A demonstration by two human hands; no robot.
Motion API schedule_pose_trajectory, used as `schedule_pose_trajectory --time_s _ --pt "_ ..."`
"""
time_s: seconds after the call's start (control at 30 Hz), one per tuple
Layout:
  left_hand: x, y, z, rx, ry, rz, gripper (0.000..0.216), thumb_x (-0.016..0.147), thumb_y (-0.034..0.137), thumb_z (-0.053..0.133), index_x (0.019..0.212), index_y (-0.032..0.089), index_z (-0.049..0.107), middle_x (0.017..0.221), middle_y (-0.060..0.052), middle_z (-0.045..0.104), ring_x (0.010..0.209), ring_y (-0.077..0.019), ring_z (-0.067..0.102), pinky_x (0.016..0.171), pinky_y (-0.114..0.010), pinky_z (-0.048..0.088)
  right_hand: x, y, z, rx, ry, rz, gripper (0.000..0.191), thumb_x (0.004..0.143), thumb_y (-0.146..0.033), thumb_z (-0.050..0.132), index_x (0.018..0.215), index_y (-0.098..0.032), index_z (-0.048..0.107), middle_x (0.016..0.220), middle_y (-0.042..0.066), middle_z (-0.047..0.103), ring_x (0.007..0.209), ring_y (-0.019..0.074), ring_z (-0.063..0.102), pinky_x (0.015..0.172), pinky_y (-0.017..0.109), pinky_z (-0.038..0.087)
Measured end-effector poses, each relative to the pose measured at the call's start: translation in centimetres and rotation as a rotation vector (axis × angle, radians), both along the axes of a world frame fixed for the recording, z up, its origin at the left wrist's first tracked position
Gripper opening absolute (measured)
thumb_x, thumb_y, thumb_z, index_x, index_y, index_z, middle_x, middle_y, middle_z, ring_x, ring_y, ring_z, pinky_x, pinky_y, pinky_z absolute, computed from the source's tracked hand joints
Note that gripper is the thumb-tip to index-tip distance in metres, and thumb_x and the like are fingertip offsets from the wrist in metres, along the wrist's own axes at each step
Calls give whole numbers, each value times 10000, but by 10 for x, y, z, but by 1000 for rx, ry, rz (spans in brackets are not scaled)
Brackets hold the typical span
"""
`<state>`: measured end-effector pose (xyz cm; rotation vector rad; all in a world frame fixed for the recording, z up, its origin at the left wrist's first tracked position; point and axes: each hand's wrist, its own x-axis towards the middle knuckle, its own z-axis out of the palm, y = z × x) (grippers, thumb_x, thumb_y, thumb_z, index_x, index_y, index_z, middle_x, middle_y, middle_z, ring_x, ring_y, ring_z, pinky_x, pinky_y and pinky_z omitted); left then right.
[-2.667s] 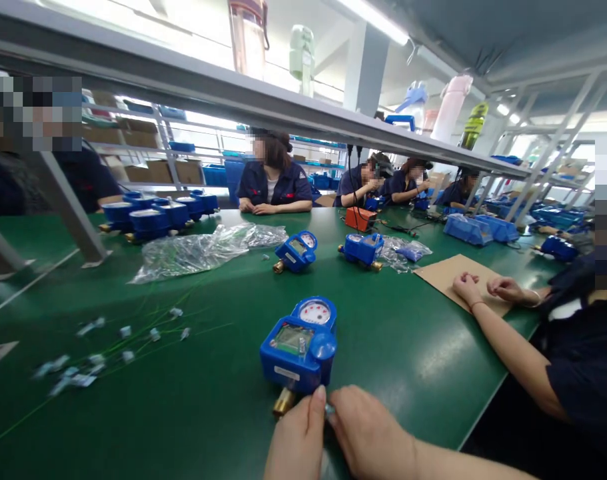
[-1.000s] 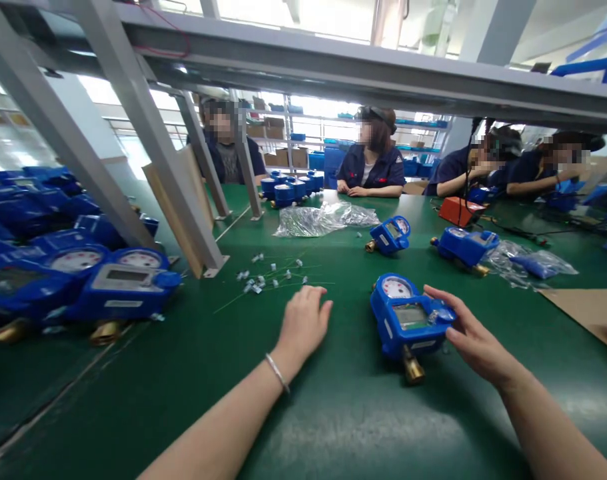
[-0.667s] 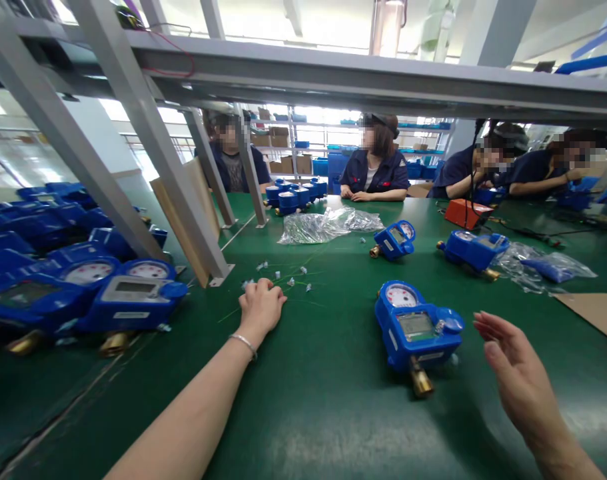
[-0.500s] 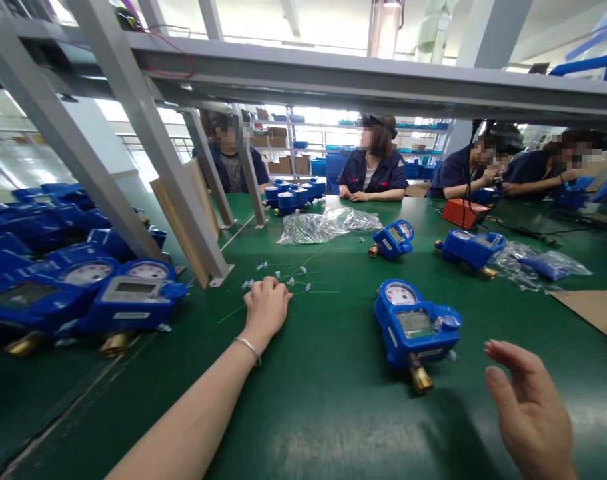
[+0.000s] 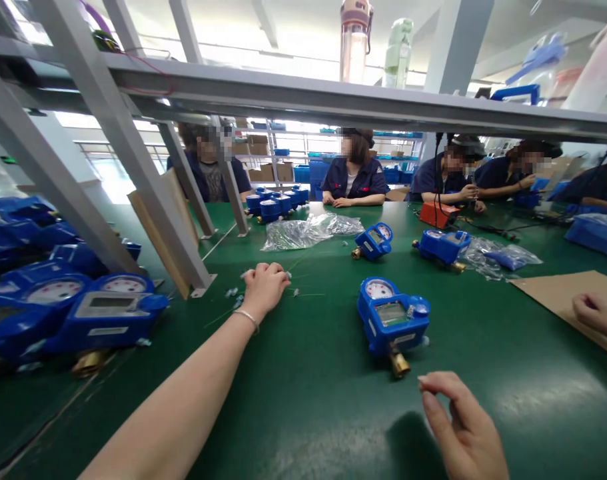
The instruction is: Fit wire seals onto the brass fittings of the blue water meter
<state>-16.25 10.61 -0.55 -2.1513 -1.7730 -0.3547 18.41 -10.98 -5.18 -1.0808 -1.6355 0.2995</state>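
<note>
**Left hand on the seal tags, blue meter between the two hands**

The left hand (image 5: 264, 288) reaches out over the green surface (image 5: 303, 413), fingers curled down into a loose fist over the scatter of small white seal tags on thin green wires (image 5: 232, 293); whether it has pinched one of them cannot be told, since the fingertips are hidden under the hand; a thin silver bracelet (image 5: 247, 319) sits on its wrist. The right hand (image 5: 460, 430) hovers low near the bottom edge, fingers loosely bent and holding nothing.

The blue plastic water meter with a round dial and a grey display (image 5: 392, 321) lies flat on the surface between the hands, to the right of the left hand and just beyond the right one, touched by neither; its long axis runs away from the viewer, dial at the far end, its brass threaded fitting (image 5: 398, 365) pointing back toward the right hand.

More blue meters (image 5: 83, 313) crowd the left edge; a crumpled clear plastic bag (image 5: 303, 232) lies farther out; a brown cardboard sheet (image 5: 558, 293) lies at the right, a co-worker's hand (image 5: 596, 313) on it; people in dark blue work jackets (image 5: 353, 180) sit along the far side under a grey metal shelf frame (image 5: 333, 100).
</note>
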Motion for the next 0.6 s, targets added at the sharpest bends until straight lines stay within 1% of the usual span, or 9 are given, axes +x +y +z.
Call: schedule_pose_trajectory --time_s 0.1,0.2,0.27,0.33,0.4,0.47,0.53,0.57,0.6 --pt "-4 -7 -4 -32 -4 14 128 813 279 560 886 243 660 1111 -70 569 1063 -295 358 840 -464 231 -16 -2 6 -36 47 96 169 861 -190 488 1012 -235 549 901 36 604 833 146 605 730 231 504" --pt "-3 -14 -9 -46 -14 36 109 798 259 566 789 220 668 1060 -75 584 1057 -296 375 849 -464 242 -30 -3 10 -40 51 211 183 852 -161 481 1008 -228 551 882 37 605 819 151 607 725 243 508" --pt "1 -18 -7 -27 -29 41 136 809 247 543 750 217 662 1039 -80 589 1048 -296 389 846 -464 247 -35 -4 11 -47 47 249 179 849 -154 478 994 -224 556 873 39 605 814 154 603 718 250 509" --pt "7 -21 1 12 -50 30 161 831 237 505 774 222 654 1068 -87 580 1050 -297 394 844 -468 250 -36 -5 12 -68 61 239 176 853 -157 472 992 -226 554 873 36 603 814 154 598 718 255 507" --pt "16 -27 15 62 -75 -4 184 860 240 458 840 217 639 1133 -98 550 1083 -305 383 856 -479 250 -36 -4 16 -84 72 192 188 859 -165 467 1015 -235 545 900 36 598 845 158 591 743 271 504" --pt "29 -40 32 99 -98 -72 200 887 246 415 898 202 610 1175 -102 526 1122 -301 373 885 -480 248 -36 -2 24 -72 45 127 232 865 -169 461 1074 -246 525 989 49 583 934 173 570 800 301 495" --pt "48 -64 45 96 -110 -183 192 907 249 392 924 197 576 1122 -80 555 1096 -253 422 919 -446 260 -36 1 38 8 -47 72 323 863 -173 471 1177 -249 477 1150 76 526 1079 206 506 893 359 459" --pt "60 -79 49 77 -116 -255 178 914 244 388 928 198 559 1044 -59 584 1032 -216 469 924 -416 279 -38 2 45 72 -112 43 385 857 -185 489 1233 -245 438 1239 92 470 1157 234 449 943 401 425" --pt "73 -97 50 48 -121 -332 156 917 247 396 920 204 546 945 -30 602 928 -177 510 911 -375 309 -39 2 51 141 -184 12 449 847 -204 517 1279 -239 399 1312 106 409 1218 270 386 982 449 381"
